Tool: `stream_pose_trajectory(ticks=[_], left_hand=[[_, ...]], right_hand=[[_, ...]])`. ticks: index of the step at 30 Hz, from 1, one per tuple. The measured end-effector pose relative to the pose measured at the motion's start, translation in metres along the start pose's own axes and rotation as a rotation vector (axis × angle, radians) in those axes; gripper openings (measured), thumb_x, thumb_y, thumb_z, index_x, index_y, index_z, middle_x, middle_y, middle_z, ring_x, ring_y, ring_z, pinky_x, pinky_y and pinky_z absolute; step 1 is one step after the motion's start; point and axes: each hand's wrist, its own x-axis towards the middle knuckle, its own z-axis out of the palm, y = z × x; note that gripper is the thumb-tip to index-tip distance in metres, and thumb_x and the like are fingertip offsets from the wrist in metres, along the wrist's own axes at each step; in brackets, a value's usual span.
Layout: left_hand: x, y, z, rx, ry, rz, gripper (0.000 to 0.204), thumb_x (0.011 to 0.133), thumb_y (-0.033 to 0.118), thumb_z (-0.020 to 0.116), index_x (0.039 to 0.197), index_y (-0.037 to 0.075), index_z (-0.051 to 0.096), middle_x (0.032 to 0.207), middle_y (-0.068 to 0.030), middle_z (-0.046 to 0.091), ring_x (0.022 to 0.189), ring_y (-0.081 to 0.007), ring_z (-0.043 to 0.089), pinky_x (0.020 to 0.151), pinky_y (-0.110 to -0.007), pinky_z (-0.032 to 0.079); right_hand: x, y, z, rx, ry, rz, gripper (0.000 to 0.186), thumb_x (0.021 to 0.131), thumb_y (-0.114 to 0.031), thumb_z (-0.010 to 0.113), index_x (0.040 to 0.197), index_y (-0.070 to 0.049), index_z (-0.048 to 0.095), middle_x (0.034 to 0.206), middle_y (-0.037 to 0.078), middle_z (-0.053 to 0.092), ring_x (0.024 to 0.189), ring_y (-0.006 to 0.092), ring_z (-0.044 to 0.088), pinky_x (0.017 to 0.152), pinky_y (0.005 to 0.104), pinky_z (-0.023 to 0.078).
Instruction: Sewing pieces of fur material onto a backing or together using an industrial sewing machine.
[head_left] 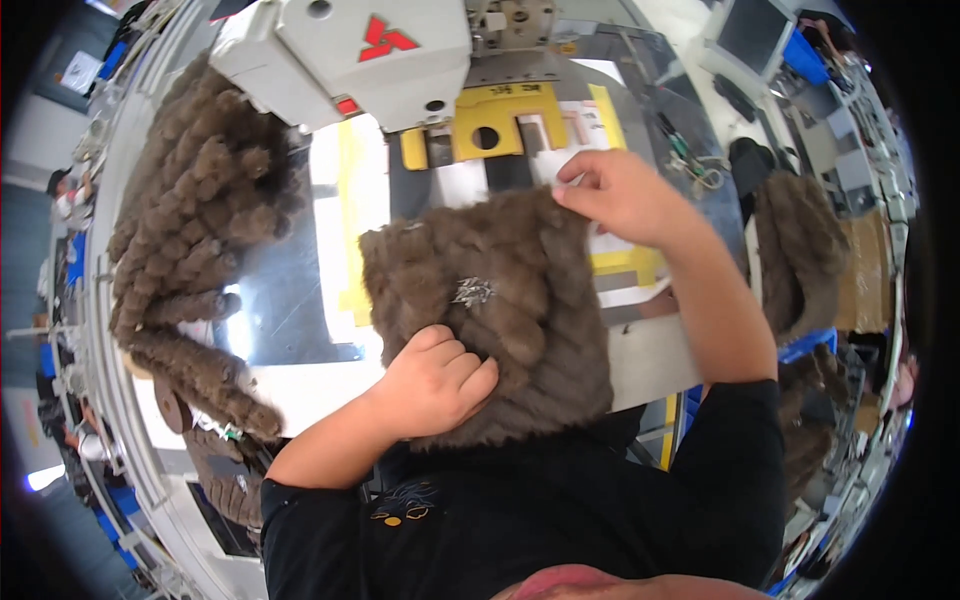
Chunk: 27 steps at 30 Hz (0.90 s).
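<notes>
A roughly square piece of brown plush fabric (560, 330) lies in front of me, its near part hanging over the table's edge. A small silvery-white patch (474, 290) shows on its pile. With curled fingers, my left hand (437, 380) grips the fabric near its lower left side. My right hand (618, 196) pinches the far right corner between thumb and fingers. Just beyond the fabric's far edge is a yellow plate (500, 112) with a round hole and dark slots, under the white sewing machine head (370, 55).
A heap of brown plush pieces (190, 190) covers the left of the table. More brown plush (800, 250) hangs at the right beside a cardboard box (866, 270). A green-handled tool (685, 150) lies on the right of the table, and a monitor (752, 38) stands beyond.
</notes>
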Motion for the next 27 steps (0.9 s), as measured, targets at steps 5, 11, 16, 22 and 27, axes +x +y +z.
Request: stream_pose_trajectory(ticks=[5,11,16,22,27], left_hand=[[-0.002,0.000,-0.002,0.019,0.021,0.024,0.040,0.065,0.023,0.079,0.099,0.006,0.066,0.079,-0.0048,0.056,0.075,-0.0259,0.058,0.085,-0.042,0.047],[-0.008,0.009,-0.004,-0.070,0.081,0.107,0.039,0.076,0.034,0.083,0.098,0.005,0.068,0.087,-0.0104,0.061,0.083,-0.0314,0.060,0.087,-0.047,0.049],[-0.021,0.003,0.001,-0.127,0.316,0.025,0.050,0.082,0.041,0.079,0.110,0.000,0.069,0.093,-0.0147,0.062,0.085,-0.0319,0.057,0.079,-0.047,0.048],[-0.018,0.005,0.001,-0.203,0.352,-0.080,0.051,0.076,0.032,0.081,0.112,-0.001,0.068,0.095,-0.0167,0.063,0.084,-0.0316,0.056,0.075,-0.043,0.046],[-0.013,0.007,-0.002,-0.219,0.277,-0.101,0.051,0.072,0.027,0.084,0.113,0.000,0.069,0.100,-0.0158,0.065,0.088,-0.0323,0.059,0.077,-0.042,0.048]], right_hand=[[-0.054,-0.017,0.049,0.178,0.048,0.058,0.042,0.089,-0.038,0.078,0.091,0.003,0.068,0.067,0.013,0.062,0.061,0.0216,0.058,0.059,0.0404,0.047],[-0.099,-0.026,0.065,0.361,0.338,-0.203,0.016,0.090,-0.010,0.063,0.104,-0.002,0.066,0.098,0.024,0.070,0.095,0.0450,0.067,0.085,0.0451,0.054],[-0.144,-0.040,-0.018,0.079,0.640,-0.411,0.021,0.085,-0.001,0.062,0.105,-0.004,0.067,0.095,0.016,0.073,0.088,0.0268,0.072,0.079,0.0366,0.055],[-0.221,-0.031,-0.186,0.176,0.514,-0.252,0.044,0.092,0.004,0.054,0.135,0.000,0.063,0.119,0.005,0.073,0.105,0.0122,0.070,0.095,0.0294,0.056],[-0.254,0.048,-0.313,-0.410,0.737,0.228,0.046,0.097,-0.026,0.067,0.137,-0.003,0.062,0.123,0.012,0.072,0.111,0.0210,0.069,0.097,0.0345,0.054]])
